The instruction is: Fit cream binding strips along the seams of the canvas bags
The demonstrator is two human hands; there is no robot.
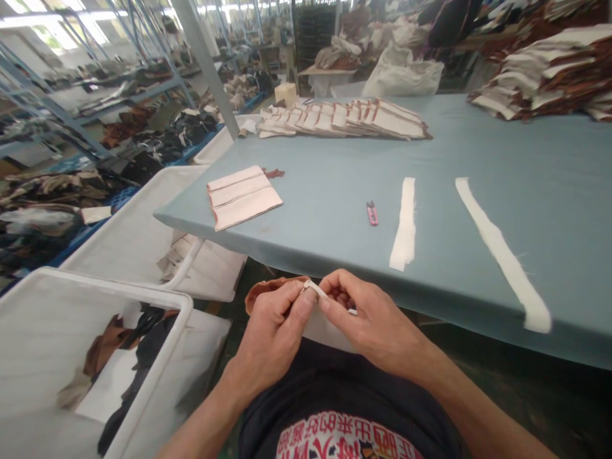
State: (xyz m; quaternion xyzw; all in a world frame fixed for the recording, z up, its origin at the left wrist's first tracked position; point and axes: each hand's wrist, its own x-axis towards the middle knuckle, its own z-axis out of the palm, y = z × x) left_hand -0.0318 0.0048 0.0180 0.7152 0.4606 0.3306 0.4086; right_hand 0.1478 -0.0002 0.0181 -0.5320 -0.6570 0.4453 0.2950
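Close to my body, just off the table's front edge, my left hand (280,312) pinches a piece of fabric (329,330), brown on one side and white on the other. My right hand (363,312) grips the white edge of that same piece, fingertips nearly meeting those of the left. What lies between the fingertips is too small to make out. On the table beyond are pink-handled thread snips (372,213) and two white fabric strips, a short one (405,223) and a longer one (504,255). A folded pale fabric panel with brown edges (245,196) lies to the left.
The blue-covered table (325,172) spans the front. Fanned pale panels (344,120) lie along its back, with a tall fabric stack (549,73) at far right. White plastic bins (184,312) holding cloth pieces stand left, near a metal post (210,70).
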